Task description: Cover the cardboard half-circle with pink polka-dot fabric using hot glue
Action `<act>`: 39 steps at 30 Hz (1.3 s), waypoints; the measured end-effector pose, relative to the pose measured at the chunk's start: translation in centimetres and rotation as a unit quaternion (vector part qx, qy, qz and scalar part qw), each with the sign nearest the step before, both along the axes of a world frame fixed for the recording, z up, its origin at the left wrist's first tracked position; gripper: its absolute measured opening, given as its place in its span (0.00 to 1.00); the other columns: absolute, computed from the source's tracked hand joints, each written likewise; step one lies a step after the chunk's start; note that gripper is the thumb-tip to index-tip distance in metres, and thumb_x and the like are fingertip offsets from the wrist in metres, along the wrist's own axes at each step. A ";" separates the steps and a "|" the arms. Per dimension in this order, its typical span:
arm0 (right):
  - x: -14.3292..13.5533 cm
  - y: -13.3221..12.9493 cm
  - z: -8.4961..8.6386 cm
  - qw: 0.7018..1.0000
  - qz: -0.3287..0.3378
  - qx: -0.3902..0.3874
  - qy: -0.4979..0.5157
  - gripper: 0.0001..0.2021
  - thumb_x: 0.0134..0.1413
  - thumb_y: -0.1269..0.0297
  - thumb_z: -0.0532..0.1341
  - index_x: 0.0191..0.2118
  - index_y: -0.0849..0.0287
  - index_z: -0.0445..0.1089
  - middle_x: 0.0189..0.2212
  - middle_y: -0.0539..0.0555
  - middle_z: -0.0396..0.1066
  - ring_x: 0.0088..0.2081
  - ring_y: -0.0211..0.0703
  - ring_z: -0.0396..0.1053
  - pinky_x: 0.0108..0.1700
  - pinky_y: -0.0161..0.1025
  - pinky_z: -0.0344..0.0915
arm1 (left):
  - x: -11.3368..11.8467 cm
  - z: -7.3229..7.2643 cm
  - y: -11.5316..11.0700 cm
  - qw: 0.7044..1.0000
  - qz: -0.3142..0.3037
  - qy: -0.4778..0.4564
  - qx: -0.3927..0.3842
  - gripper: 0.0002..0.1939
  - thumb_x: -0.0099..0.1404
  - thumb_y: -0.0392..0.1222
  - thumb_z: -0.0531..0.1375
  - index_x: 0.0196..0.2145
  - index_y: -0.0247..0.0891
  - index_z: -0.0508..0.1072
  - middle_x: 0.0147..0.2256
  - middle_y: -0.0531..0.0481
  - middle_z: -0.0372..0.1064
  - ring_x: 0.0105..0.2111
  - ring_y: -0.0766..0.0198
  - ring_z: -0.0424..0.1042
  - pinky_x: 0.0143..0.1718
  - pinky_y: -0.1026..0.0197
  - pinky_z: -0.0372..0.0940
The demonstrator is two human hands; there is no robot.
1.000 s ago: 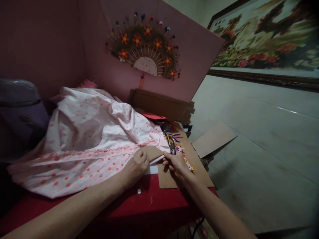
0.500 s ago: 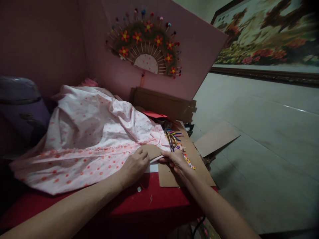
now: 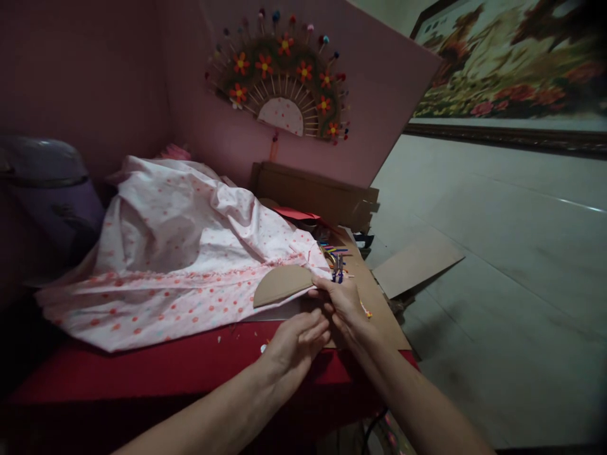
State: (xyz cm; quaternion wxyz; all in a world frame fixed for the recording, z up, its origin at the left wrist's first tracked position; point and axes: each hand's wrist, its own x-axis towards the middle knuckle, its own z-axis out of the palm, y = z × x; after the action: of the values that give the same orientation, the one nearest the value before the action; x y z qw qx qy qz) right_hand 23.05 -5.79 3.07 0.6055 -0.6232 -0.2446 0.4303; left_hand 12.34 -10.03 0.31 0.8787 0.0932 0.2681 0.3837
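A tan half-circle of cardboard (image 3: 282,284) lies on the white cloth with pink and orange dots (image 3: 184,309). My right hand (image 3: 342,298) pinches its right corner between thumb and fingers, along with the edge of the cloth. Below it, my left hand (image 3: 298,340) is turned partly palm up, its fingers loosely stretched toward my right hand and holding nothing visible. Just past my right fingers is a metal tool with blue parts (image 3: 337,268), partly hidden.
A flat cardboard sheet (image 3: 374,309) lies under the right side, bearing colored sticks (image 3: 336,249). Red cloth (image 3: 190,363) covers the table. Behind, a fan-shaped flower decoration (image 3: 284,69) hangs on a pink board. A purple container (image 3: 57,202) stands at left.
My left hand has let go of the half-circle and moved down and right, below my right hand. The half-circle now shows whole on its left side. My right hand keeps its pinch.
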 end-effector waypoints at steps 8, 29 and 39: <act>0.8 -0.6 -0.5 1.000 0.008 0.023 -0.002 0.08 0.38 0.74 0.65 0.29 0.63 0.68 0.17 0.49 0.70 0.15 0.34 0.67 0.10 0.24 0.48 | 0.3 0.7 2.8 0.966 0.204 -0.122 -0.099 0.07 0.65 0.33 0.55 0.40 0.35 0.70 0.36 0.43 0.74 0.40 0.59 0.76 0.42 0.57 0.72; 1.8 -0.4 -1.7 1.000 -0.004 0.013 0.002 0.06 0.38 0.75 0.64 0.25 0.64 0.66 0.14 0.48 0.68 0.14 0.32 0.65 0.09 0.23 0.45 | 0.5 -1.0 2.0 0.970 0.232 -0.067 -0.036 0.19 0.58 0.18 0.52 0.44 0.32 0.71 0.38 0.42 0.76 0.43 0.57 0.76 0.48 0.53 0.71; 1.7 -0.4 -1.6 0.998 0.004 0.037 0.041 0.08 0.32 0.73 0.65 0.24 0.64 0.66 0.14 0.48 0.68 0.13 0.30 0.62 0.09 0.23 0.44 | 0.3 0.5 1.4 0.964 0.246 -0.083 -0.050 0.12 0.58 0.19 0.55 0.33 0.30 0.73 0.31 0.43 0.75 0.32 0.63 0.76 0.35 0.63 0.73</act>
State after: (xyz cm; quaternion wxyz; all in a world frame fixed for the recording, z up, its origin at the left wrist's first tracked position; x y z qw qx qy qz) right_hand 24.78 -6.18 1.49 0.6361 -0.5809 -0.2379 0.4486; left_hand 12.66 -8.65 0.78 0.7797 -0.0516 0.2280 0.5809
